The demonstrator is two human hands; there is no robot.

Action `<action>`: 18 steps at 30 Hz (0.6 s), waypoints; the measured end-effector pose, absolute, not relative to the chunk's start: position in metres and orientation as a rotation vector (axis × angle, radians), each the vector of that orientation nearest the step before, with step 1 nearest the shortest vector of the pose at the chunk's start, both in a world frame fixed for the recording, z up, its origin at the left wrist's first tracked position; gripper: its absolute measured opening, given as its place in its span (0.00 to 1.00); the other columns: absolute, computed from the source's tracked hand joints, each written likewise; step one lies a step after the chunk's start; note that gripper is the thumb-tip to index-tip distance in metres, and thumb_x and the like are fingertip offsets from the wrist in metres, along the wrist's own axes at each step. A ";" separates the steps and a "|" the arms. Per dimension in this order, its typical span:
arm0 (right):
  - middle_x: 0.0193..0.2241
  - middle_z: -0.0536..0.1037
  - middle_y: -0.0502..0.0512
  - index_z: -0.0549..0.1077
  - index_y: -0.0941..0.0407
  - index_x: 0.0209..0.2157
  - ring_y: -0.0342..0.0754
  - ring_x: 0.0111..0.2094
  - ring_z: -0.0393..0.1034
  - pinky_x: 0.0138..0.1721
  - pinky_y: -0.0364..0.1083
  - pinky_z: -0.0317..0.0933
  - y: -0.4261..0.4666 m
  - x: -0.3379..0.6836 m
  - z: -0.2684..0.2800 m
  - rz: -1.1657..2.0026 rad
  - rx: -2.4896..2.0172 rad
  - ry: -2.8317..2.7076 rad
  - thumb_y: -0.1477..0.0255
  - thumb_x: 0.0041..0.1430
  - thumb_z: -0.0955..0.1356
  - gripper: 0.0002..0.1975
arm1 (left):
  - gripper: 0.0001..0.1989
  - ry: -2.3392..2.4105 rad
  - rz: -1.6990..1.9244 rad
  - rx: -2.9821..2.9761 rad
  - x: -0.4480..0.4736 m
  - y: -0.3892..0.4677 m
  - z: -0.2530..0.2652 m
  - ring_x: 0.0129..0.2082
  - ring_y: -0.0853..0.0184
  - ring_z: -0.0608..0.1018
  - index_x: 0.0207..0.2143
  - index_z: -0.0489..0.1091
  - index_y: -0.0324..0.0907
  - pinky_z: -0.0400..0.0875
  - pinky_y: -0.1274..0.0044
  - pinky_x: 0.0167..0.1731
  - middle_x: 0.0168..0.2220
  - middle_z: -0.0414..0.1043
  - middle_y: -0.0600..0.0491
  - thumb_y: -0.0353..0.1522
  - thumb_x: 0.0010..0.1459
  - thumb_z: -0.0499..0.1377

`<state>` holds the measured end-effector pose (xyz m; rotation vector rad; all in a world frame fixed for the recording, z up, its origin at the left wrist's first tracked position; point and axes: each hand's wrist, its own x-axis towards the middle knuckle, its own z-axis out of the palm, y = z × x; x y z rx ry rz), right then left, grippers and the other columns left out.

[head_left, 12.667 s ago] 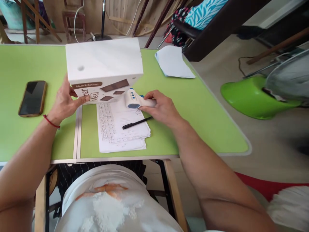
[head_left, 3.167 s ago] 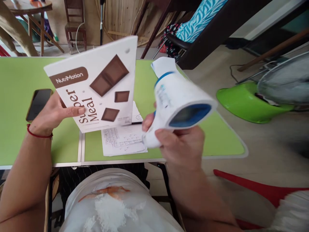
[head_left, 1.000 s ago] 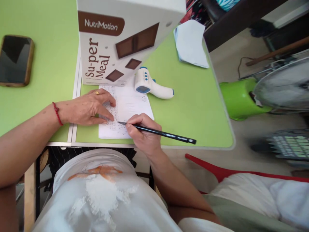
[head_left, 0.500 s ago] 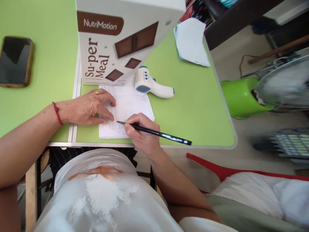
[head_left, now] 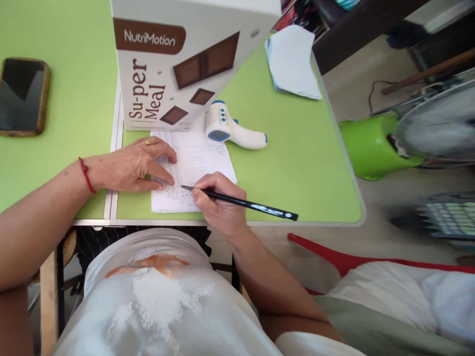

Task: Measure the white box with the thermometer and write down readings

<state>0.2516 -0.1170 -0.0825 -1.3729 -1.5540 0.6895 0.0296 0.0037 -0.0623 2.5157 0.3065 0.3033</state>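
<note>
The right hand (head_left: 222, 205) is pinched round the pen (head_left: 252, 204), thumb and fingers closed near its tip. The pen slants across that hand, its back end running out to the hand's right and its tip to the left, over the paper (head_left: 206, 160); whether the tip touches, I cannot tell. The left hand (head_left: 135, 165) lies palm down to the right hand's left, fingers loosely spread and holding nothing. Its fingertips rest on the paper, just beside the pen tip. The paper spreads under and between both hands on the tabletop (head_left: 297, 158).

Beyond the left hand stands the box (head_left: 156, 64), upright, just past its fingers; its top is cut off by the view and its contents are hidden. Beyond the right hand lies the thermometer (head_left: 237, 136), head on the paper and handle pointing right. The phone (head_left: 23, 96) lies well to the left hand's left, and folded sheets (head_left: 293, 62) lie far beyond the right hand.

The pen is slim and black, with pale lettering towards its back end. The paper is white, with dense rows of small marks beside the left hand's fingers and a circled mark beyond the right hand. The box is white with brown lettering and pictures of brown bars.
</note>
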 end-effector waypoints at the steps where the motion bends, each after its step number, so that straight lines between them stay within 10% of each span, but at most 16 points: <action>1: 0.17 0.70 0.44 0.68 0.52 0.23 0.40 0.18 0.60 0.21 0.42 0.56 -0.117 0.251 -0.082 0.688 -1.374 -1.558 0.72 0.51 0.67 0.05 | 0.12 0.305 0.301 2.516 0.030 0.004 -0.062 0.57 0.53 0.70 0.46 0.82 0.50 0.61 0.60 0.62 0.56 0.71 0.44 0.35 0.64 0.60; 18: 0.17 0.69 0.43 0.67 0.52 0.24 0.40 0.18 0.60 0.20 0.42 0.56 -0.116 0.253 -0.083 0.719 -1.328 -1.564 0.73 0.50 0.67 0.04 | 0.13 0.290 0.296 2.529 0.029 0.004 -0.061 0.57 0.53 0.70 0.47 0.82 0.49 0.61 0.60 0.62 0.56 0.71 0.43 0.35 0.65 0.59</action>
